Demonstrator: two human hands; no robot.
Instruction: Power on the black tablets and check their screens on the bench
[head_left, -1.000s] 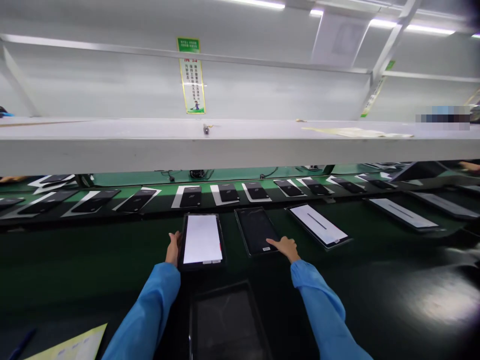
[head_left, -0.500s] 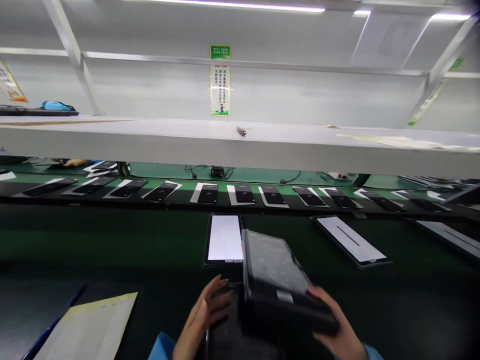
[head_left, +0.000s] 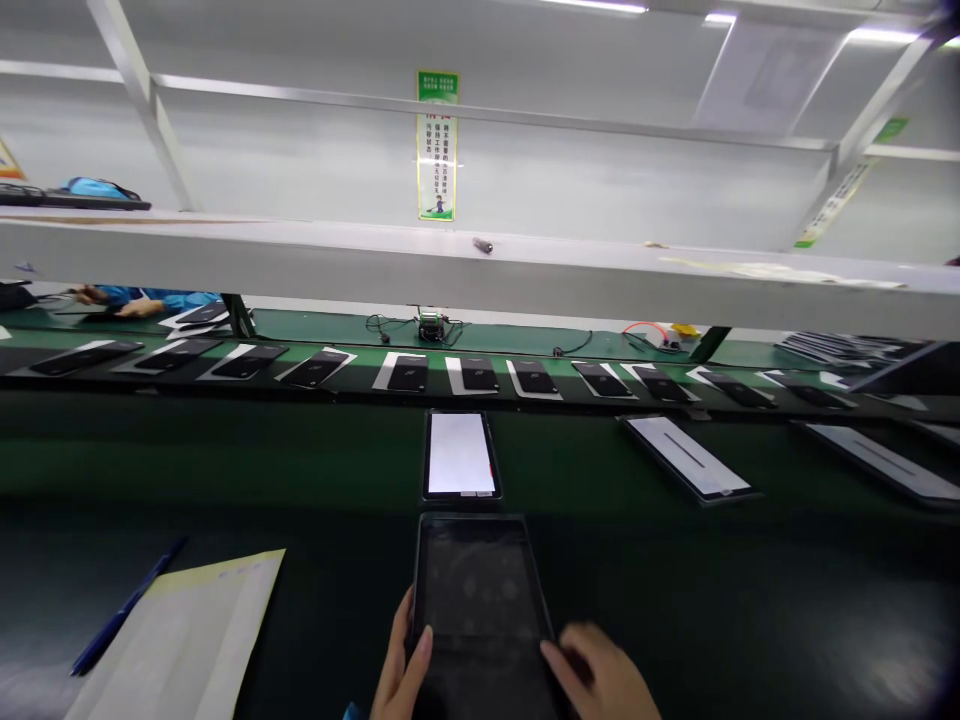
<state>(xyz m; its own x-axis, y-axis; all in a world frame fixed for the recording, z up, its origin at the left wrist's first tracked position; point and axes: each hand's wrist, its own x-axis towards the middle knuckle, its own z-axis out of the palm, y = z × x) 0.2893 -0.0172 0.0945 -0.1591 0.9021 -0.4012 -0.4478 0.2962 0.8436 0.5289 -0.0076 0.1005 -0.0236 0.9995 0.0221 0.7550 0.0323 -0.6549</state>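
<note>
While my left hand (head_left: pixel 405 665) lies along the left edge of the dark tablet (head_left: pixel 480 610), thumb on the glass and fingers loose, my right hand (head_left: pixel 600 675) rests spread near its lower right corner, blurred, neither one clamped round anything; the tablet lies flat on the bench (head_left: pixel 262 470) right in front of me, screen up and unlit. I judge it a thin, rigid slab, moderately light, its glass face smooth, slippery and easy to smudge or crack; the long side edges, where the dark frame gives some purchase, look the safest place to take hold, not the screen. Just beyond it lies a second tablet (head_left: pixel 460 455) with a lit white screen, apart from mine; further right another lit tablet (head_left: pixel 686 457) sits angled. To my left lie a pale sheet of paper (head_left: pixel 187 640) and a blue pen (head_left: pixel 124 620); behind runs a row of dark phones (head_left: pixel 409 373) on white cards.
</note>
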